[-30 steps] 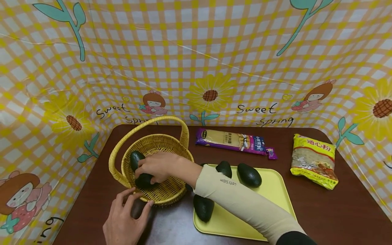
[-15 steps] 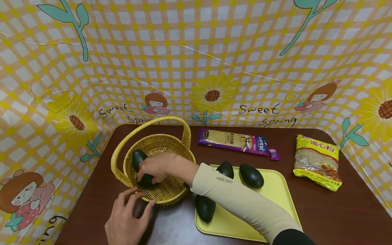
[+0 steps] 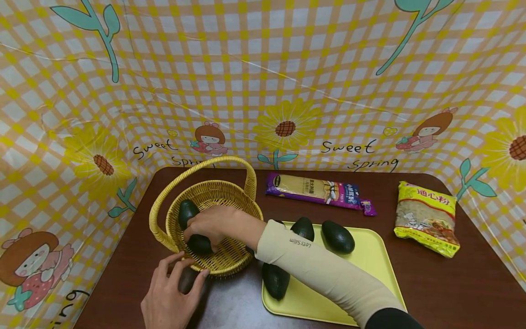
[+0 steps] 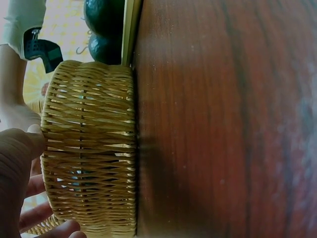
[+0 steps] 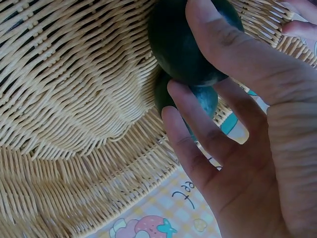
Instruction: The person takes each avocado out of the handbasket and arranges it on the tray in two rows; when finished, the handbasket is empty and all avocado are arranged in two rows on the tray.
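Observation:
A woven yellow basket (image 3: 231,269) with a tall handle stands on the dark wooden table, two dark green avocados inside. My right hand (image 3: 215,224) reaches down into it and holds the nearer avocado (image 3: 200,246). In the right wrist view the thumb lies across that avocado (image 5: 173,44), with fingers behind it. The other avocado (image 3: 187,213) rests against the basket's left wall, close to my knuckles; two fingertips overlap it in the right wrist view. My left hand (image 3: 170,292) touches the near rim with its thumb and fingertips spread, as the left wrist view also shows.
A yellow tray (image 3: 328,310) bearing several avocados (image 3: 338,236) is right of the basket, partly under my right sleeve (image 3: 320,265). Behind lie a purple pasta packet (image 3: 312,189) and, far right, a yellow macaroni bag (image 3: 426,219). A checked cloth (image 3: 349,59) surrounds the table.
My right thumb has shifted slightly right, and the nearer avocado shows more beneath the hand. My left hand stays at the rim. The whole head view has moved a little.

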Available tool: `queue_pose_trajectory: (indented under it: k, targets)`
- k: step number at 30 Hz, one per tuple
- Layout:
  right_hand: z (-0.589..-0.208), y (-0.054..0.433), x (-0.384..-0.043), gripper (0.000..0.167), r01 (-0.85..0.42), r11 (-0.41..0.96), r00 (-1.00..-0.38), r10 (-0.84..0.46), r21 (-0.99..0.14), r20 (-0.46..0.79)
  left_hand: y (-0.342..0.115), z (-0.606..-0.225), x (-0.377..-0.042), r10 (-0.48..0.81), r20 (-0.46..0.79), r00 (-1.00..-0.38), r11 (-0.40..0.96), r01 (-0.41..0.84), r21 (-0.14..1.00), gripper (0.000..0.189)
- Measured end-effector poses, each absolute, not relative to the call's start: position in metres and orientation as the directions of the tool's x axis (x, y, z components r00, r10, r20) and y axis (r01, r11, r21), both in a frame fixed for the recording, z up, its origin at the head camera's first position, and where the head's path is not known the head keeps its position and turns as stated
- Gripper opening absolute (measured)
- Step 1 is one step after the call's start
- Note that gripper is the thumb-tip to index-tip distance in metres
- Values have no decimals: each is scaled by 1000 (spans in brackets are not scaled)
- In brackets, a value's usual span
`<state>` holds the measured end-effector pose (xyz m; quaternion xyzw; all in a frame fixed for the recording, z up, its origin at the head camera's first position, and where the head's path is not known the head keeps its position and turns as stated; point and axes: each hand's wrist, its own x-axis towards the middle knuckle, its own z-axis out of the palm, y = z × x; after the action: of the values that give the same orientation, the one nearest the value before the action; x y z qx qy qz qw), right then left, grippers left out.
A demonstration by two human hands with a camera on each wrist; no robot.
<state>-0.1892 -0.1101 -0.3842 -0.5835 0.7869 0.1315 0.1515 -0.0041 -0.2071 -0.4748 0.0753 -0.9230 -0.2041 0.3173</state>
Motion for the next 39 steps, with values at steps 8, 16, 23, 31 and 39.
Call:
queue_pose_trajectory:
  k: [8,16,23,31,39]
  targets:
    - [-383,-111,-187,84,-955,290,-290,-866,64,-408,-206,-475,-6,-266,556,-787,907,-9,421,36]
    - [-386,-109,-186,88,-950,302,-308,-849,84,-428,-206,-474,-6,-269,550,-791,904,-11,427,37]
    - [-386,-108,-186,87,-948,304,-314,-847,94,-429,-205,-474,-5,-276,543,-793,900,-15,435,37]
    - [-384,-106,-185,87,-945,308,-323,-843,108,-431,-206,-475,-5,-263,558,-787,906,-3,424,38]
    - [-380,-100,-186,85,-937,339,-341,-845,81,-412,-207,-475,-4,-263,556,-789,907,-6,420,38]
